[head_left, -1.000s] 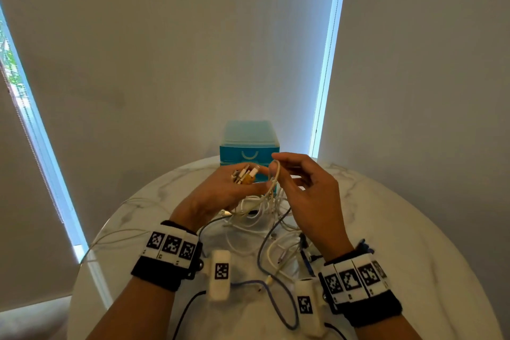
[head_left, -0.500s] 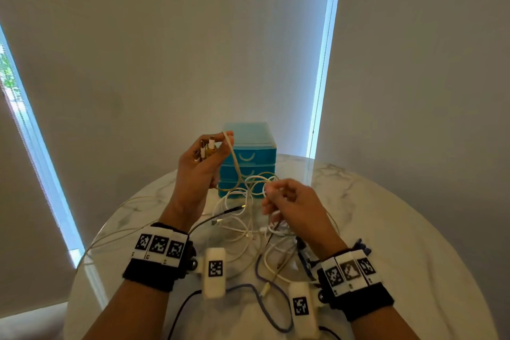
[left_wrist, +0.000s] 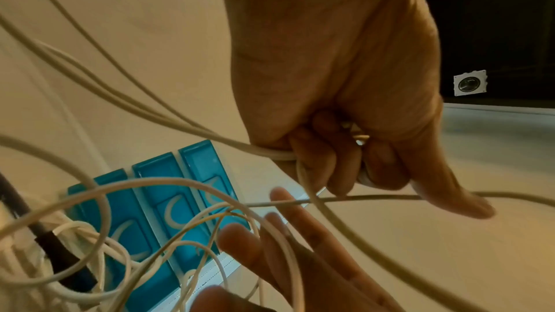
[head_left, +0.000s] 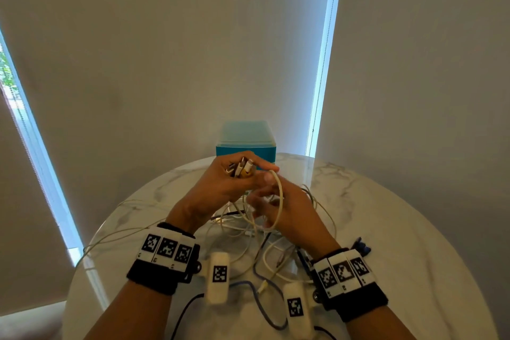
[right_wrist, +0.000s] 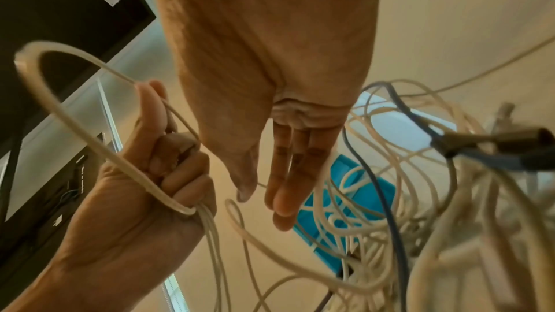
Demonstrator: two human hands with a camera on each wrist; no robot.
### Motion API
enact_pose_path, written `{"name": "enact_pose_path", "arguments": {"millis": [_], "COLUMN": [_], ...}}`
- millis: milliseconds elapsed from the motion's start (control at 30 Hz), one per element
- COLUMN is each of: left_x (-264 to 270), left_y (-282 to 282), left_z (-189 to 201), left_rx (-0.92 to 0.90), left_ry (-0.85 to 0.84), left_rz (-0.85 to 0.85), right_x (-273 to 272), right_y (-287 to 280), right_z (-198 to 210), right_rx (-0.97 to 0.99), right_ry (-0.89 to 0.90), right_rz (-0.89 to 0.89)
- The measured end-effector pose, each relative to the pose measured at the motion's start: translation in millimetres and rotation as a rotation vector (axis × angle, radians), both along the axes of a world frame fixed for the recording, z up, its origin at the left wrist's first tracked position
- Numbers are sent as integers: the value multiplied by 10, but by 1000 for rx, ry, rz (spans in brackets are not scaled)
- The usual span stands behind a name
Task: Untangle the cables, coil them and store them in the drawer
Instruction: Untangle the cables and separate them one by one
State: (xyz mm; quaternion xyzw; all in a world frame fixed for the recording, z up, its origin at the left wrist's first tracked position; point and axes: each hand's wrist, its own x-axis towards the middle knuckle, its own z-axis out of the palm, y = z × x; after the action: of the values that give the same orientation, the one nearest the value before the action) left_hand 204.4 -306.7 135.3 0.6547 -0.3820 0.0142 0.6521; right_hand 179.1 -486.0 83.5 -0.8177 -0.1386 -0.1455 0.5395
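Lowered left hand (head_left: 220, 185) grips cable ends (head_left: 241, 170) | right hand (head_left: 287, 210) fingers straight, holding nothing

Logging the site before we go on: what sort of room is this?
Probably a home or small office corner: a round marble-look table, roller blinds over the windows, and a small blue drawer unit.

Tangled white cables (head_left: 249, 225) before seemingly closed blue drawer unit (head_left: 245, 143).

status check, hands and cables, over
Left hand grips a bundle of cable ends. Right hand open, fingers straight among the loops. White cables in a tangle on the table; blue drawer unit shut behind.
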Motion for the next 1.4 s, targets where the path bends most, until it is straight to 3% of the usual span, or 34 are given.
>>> {"name": "enact_pose_path", "arguments": {"millis": [100,233,367,467,567,633,867,1100,1167,1233,1333,1400], "left_x": [0,-36,-18,90,217,278,407,373,360,363,359,372], "left_y": [-6,25,40,20,-14,-38,-20,-51,-27,22,59,72], "left_z": [-17,7,15,-79,-234,-294,-331,-339,-290,-245,-208,-196], "left_rx": [122,215,266,408,647,706,259,226,112,-42,-197,-278], "left_ry": [-7,-31,30,71,159,197,75,-36,5,50,56,71], "left_rz": [-129,-246,-53,77,131,216,486,478,494,505,562,564], "right_x": [38,23,-11,-48,-108,-128,-172,-198,-121,-47,33,54], "right_y": [22,-55,-192,-220,-223,-210,-44,60,46,-11,-117,-138], "right_z": [-75,-42,129,201,309,371,311,296,222,110,-93,-128], "right_rx": [-107,24,422,428,484,486,281,308,353,247,78,120], "right_ry": [-37,-133,-249,-257,-366,-428,-405,-386,-281,-29,343,334], "right_rz": [16,-127,-269,-262,-243,-205,-70,44,-45,-84,25,6]}}
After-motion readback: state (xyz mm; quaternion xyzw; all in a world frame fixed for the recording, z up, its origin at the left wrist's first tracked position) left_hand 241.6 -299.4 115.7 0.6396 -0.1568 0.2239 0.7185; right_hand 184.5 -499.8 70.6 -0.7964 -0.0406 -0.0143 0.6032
